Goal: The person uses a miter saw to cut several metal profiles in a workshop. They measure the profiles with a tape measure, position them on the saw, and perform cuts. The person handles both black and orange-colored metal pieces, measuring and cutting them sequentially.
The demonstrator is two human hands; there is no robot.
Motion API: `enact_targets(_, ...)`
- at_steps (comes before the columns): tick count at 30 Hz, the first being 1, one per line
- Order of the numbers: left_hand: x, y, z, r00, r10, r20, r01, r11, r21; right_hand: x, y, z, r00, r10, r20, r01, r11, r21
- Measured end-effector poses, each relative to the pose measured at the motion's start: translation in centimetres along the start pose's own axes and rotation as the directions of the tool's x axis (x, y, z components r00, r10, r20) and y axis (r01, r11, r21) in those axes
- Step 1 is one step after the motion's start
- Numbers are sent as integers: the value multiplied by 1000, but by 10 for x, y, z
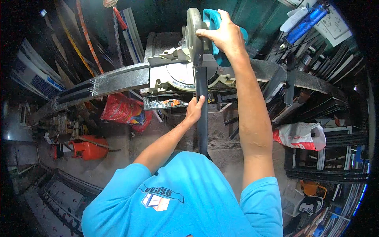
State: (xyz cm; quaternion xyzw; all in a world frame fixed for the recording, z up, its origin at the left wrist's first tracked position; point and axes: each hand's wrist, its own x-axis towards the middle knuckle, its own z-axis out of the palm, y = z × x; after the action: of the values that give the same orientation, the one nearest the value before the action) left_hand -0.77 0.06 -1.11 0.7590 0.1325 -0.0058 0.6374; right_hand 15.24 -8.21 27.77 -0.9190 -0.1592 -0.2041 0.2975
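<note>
A mitre saw with a teal body and a grey round blade guard stands on the bench ahead of me. My right hand is closed over the top of the saw, its thumb lying against the guard; the other fingers are partly hidden behind the teal body. A long black metal profile runs from under the guard back toward my body. Around its left side wraps my left hand, just in front of the saw's pale base. The guard hides the blade.
The long metal bench stretches to both sides. Below it sit a tray of small parts and a red sack. An orange-red cylinder lies at left. A white-and-red bag rests on stacked frames at right. Profiles lean at the back.
</note>
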Motion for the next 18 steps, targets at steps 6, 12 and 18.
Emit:
enact_targets(6, 4, -8, 3, 1000, 1, 4, -1, 1000, -31, -2, 1, 0, 1000, -11, -4, 11, 1000, 24)
enact_targets(12, 10, -23, 6, 1000, -1, -8, 1, 998, -67, -3, 0, 2, 1000, -16, -5, 16, 999, 35)
enact_targets(18, 7, -18, 6, 1000, 11, 5, -11, 997, -74, -6, 1, 3, 1000, -13, -14, 14, 999, 43)
